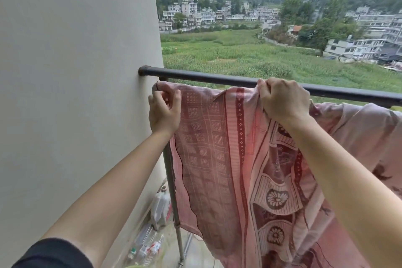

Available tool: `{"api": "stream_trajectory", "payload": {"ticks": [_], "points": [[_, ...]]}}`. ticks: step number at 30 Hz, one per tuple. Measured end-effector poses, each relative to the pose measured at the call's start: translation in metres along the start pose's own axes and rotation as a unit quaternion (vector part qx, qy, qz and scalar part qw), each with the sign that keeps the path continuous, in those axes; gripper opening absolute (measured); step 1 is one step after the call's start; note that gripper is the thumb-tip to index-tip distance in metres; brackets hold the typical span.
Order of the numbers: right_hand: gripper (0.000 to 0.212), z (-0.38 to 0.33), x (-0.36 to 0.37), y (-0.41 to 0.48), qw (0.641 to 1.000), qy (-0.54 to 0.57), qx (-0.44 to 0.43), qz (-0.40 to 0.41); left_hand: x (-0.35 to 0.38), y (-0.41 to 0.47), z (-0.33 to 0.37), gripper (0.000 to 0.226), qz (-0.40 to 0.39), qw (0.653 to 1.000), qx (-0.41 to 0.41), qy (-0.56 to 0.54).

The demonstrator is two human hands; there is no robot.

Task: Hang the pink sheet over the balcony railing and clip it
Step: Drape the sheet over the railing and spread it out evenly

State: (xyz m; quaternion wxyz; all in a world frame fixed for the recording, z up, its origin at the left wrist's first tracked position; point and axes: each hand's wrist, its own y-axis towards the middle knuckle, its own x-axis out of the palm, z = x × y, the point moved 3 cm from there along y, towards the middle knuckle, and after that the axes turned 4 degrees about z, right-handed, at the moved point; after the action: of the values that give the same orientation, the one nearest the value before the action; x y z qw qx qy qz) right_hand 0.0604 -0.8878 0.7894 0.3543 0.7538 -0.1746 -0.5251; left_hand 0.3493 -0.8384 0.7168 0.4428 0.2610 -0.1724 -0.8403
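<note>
I am looking at a big pale wall point(76, 93) on the left and a green field point(239, 54) far off past the balcony. The pink sheet point(217, 159) is hanging down in the middle and out to the right, with its top edge sitting right up at the dark railing point(206, 78). I cannot tell if it is lying over a bar or only being held up there. On the right side it is bunching up in a heap.

The left hand point(164, 111) is pinching the sheet's top corner, close to the wall. The right hand point(282, 100) is gripping the top edge further right, with its fingers touching the railing. Neither hand is loose.

Down near the floor, by the thin grey post point(171, 191), a white jug point(159, 209) and some bottles point(148, 248) are lying.

I am not seeing a clip anywhere. So I am thinking the hands are doing most of the holding. If one hand is letting go to get a clip, that side could be sliding down. The heavy heap on the right could be dragging the rest along. A puff of wind could be lifting the sheet over the far side, and then it would be falling off the balcony.
</note>
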Motion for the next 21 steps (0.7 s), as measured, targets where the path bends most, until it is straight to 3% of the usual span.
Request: {"api": "stream_trajectory", "payload": {"ticks": [3, 8, 12, 16, 21], "points": [[0.053, -0.009, 0.002, -0.006, 1.000, -0.007, -0.022, 0.007, 0.005, -0.012, -0.008, 0.051, -0.064, 0.995, -0.064, -0.042], [0.057, -0.017, 0.005, -0.009, 0.999, -0.004, -0.039, 0.008, -0.004, -0.015, -0.016, 0.071, -0.077, 0.971, -0.149, -0.170], [0.056, -0.016, 0.006, -0.008, 0.999, -0.008, -0.035, -0.003, -0.016, -0.011, -0.021, 0.051, -0.105, 0.962, -0.167, -0.187], [0.054, -0.018, 0.007, -0.011, 0.999, 0.006, -0.046, 0.018, -0.033, -0.010, -0.013, 0.026, -0.006, 0.977, -0.125, -0.173], [0.052, -0.026, 0.009, -0.014, 0.996, 0.009, -0.085, 0.041, -0.056, 0.033, 0.017, 0.019, 0.091, 0.993, -0.027, -0.072]]}}
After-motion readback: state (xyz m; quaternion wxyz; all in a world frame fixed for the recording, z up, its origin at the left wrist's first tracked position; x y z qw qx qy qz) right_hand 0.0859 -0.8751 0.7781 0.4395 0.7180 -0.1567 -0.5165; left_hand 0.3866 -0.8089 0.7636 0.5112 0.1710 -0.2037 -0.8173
